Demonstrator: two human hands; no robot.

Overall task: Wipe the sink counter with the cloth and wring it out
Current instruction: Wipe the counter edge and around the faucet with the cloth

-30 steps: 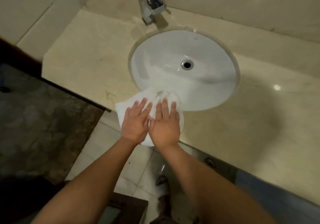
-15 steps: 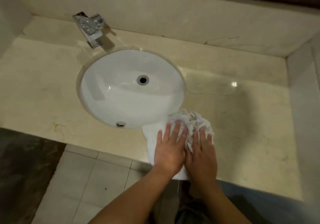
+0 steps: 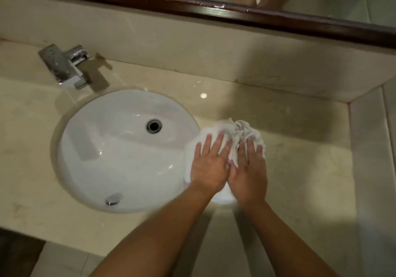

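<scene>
Left hand [image 3: 211,166] and right hand [image 3: 249,174] flat, fingers straight, pressing white cloth [image 3: 240,132] | cloth bunched ahead of fingertips, centre-right | unwiped counter [image 3: 300,148] lay right, right hand nearer

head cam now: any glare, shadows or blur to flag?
Head view: dim warm light; small ceiling-light glare spot on the counter; specular highlights in the sink; faucet casts a hard shadow rightwards; forearms look motion-smeared at the bottom; wide-angle tilts the mirror frame; cloth detail stays readable.
</scene>
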